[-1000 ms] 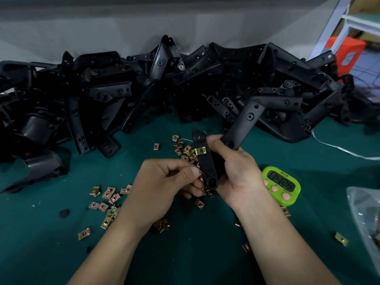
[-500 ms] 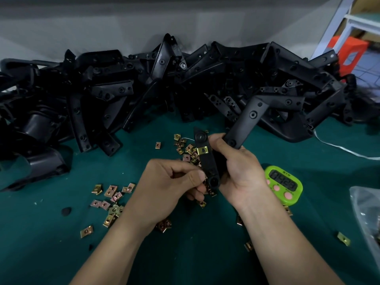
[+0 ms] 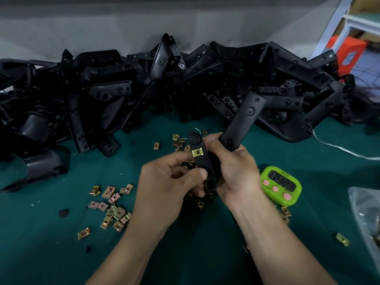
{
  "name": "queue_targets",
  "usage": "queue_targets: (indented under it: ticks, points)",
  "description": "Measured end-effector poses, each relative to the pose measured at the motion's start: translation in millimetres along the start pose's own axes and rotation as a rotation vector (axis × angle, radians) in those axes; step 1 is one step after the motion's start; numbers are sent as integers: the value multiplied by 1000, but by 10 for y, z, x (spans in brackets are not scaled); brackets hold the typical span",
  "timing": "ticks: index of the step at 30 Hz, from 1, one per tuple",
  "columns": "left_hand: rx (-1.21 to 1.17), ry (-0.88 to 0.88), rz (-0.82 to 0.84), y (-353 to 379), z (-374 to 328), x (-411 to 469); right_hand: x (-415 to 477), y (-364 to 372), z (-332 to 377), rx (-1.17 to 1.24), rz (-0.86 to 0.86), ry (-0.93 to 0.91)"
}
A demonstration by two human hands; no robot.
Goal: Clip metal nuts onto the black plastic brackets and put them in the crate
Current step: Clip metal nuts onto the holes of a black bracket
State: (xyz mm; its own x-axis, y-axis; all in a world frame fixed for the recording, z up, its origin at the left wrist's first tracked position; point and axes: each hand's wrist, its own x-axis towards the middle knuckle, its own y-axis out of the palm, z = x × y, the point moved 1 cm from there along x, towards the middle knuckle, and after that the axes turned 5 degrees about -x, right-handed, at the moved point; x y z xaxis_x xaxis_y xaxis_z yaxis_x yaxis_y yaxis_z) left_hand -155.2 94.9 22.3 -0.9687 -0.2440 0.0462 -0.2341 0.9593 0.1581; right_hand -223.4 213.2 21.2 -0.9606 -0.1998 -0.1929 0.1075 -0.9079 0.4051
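The clipping step is in hand. A black bracket point(image 3: 202, 164) is held up just left of the green timer point(image 3: 280, 185), above the counter point(image 3: 185, 254). It is clamped by the right grip point(image 3: 236, 171), whose fingers are curled round its middle. Its near end is pinched by the left grip point(image 3: 164, 192), with the thumb pressed to the edge. One brass nut point(image 3: 198, 152) is already seated on the bracket's edge, up and left of the timer. Whether a second nut lies under the left thumb cannot be told. The next move probably calls for a firm, square push, so that a clip is slid over the edge to its hole while the bracket is steadied by the right grip. Loose nuts point(image 3: 111, 210) lie well left of the timer, and the pile of brackets point(image 3: 115, 93) is heaped beyond it. No crate is in view, so the put-away is not yet done.
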Motion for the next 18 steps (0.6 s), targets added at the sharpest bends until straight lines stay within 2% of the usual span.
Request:
queue_targets:
  ticks: [4,10,14,18]
  points:
    - [131,82,33,13,-4,-14,-25,21,-21,-5,-43,-19]
    - [235,130,-26,88,-2,-72,-45,35,-42,-29,-107,-45]
    - [91,73,-88,146,83,-90,-47,42,-65,-54,-118,-25]
    - [148,84,-86,174,98,-82,-35,29,-50,-42,-101,3]
